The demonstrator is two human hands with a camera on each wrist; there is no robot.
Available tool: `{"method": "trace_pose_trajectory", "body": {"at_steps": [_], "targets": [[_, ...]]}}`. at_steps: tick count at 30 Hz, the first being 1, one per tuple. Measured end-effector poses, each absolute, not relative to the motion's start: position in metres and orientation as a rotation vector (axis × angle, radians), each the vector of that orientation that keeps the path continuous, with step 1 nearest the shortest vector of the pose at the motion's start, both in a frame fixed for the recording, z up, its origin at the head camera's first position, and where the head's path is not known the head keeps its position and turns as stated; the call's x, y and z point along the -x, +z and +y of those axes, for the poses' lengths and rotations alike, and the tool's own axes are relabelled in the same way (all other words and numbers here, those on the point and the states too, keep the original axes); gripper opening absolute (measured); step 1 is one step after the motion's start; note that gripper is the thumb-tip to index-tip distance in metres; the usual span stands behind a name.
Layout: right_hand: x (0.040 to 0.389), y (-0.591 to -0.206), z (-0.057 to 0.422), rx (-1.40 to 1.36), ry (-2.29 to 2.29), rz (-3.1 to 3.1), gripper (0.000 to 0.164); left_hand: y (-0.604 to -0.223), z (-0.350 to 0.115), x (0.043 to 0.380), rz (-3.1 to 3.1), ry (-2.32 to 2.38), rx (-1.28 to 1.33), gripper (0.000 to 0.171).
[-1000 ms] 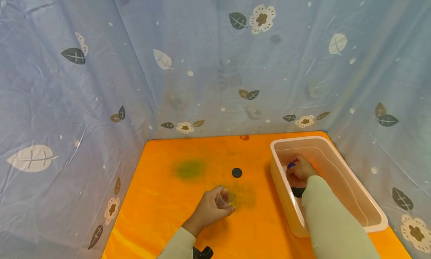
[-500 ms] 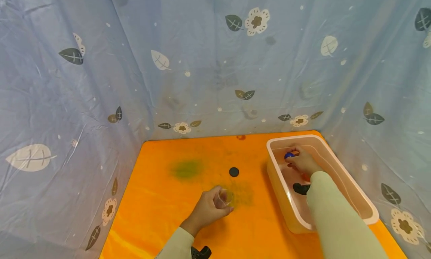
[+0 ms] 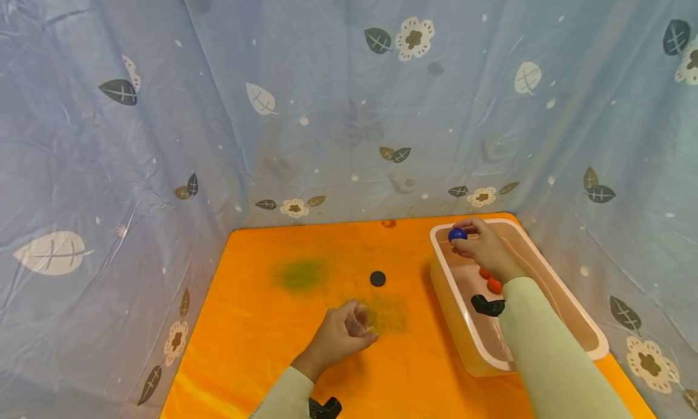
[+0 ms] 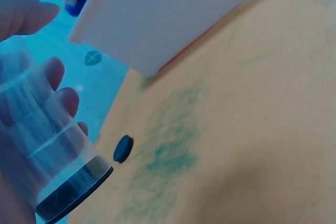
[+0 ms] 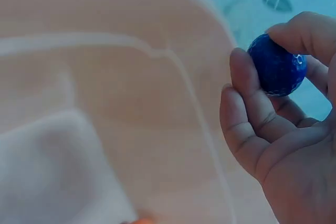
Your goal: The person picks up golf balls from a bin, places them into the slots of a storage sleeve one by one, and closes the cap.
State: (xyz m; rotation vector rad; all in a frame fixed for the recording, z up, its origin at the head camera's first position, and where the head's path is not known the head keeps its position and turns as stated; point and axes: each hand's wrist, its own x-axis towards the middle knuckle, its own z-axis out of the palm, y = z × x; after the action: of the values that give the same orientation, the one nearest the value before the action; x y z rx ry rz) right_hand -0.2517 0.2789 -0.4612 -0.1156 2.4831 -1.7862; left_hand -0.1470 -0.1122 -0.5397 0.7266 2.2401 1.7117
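Observation:
My right hand (image 3: 482, 247) pinches a blue golf ball (image 5: 277, 66) between thumb and fingers; its dimples show in the right wrist view. That hand is over the far left part of a pale pink plastic tub (image 3: 473, 345). In my left hand (image 3: 337, 334) is a clear cylindrical container (image 4: 50, 135) with a dark base, gripped around its side above the orange table (image 3: 262, 352). From the head its mouth looks open, and I see no ball inside. A round black lid (image 3: 378, 278) lies on the table beyond the left hand.
Red objects (image 3: 494, 285) lie on the tub's floor, partly hidden by the right arm. Black wrist devices (image 3: 325, 408) are worn on both wrists. A blue patterned curtain (image 3: 327, 104) encloses the table's back and sides.
My right hand has lifted the blue golf ball from the tub's floor, up and toward the far left rim. Red objects have come into sight below. The left hand stays nearly still.

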Motion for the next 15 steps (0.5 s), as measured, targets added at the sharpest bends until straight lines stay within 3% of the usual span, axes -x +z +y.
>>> {"method": "trace_pose_trajectory", "body": {"at_steps": [15], "targets": [[0.212, -0.415, 0.221, 0.324, -1.862, 2.483, 0.044, -0.542, -0.114, 0.148, 2.275, 1.686, -0.718, 0.029]]}}
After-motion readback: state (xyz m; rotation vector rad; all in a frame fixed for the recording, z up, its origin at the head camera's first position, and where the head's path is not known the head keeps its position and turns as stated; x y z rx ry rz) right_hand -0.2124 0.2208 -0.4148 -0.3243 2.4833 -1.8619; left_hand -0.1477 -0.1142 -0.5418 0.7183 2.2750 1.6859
